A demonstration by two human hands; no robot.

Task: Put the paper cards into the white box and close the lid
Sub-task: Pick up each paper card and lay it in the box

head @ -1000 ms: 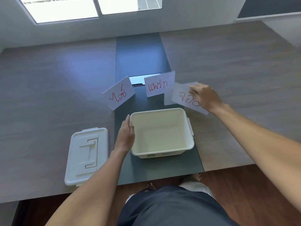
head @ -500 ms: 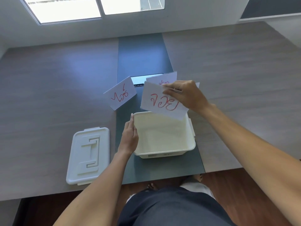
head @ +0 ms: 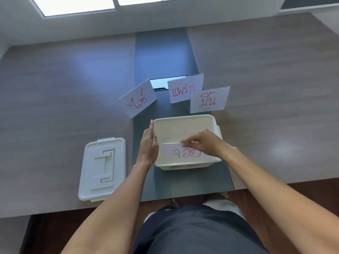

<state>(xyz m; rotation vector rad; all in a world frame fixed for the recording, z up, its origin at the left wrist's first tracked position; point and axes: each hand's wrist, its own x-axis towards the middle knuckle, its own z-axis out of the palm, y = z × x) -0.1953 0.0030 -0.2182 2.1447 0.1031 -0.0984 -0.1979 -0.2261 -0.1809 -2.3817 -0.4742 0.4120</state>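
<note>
A single head-worn wide-angle camera looks steeply forward and down from above the person's lap, close over the near edge of the table [head: 55, 107]. It faces across the tabletop toward the far wall [head: 165, 17], where bright panes cross the top of the frame. Straight lines bow outward near the frame's borders. Both forearms enter from the bottom corners.

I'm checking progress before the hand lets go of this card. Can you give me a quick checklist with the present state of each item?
1. Card inside the white box: ok, low at the near wall.
2. Right hand pinching the card's top edge: ok.
3. Left hand against the box's left side: ok.
4. Card resting on the box floor: cannot tell.
5. Other cards boxed: not ok, three cards stand behind.
6. Lid on: not ok, lies left on the table.
</note>
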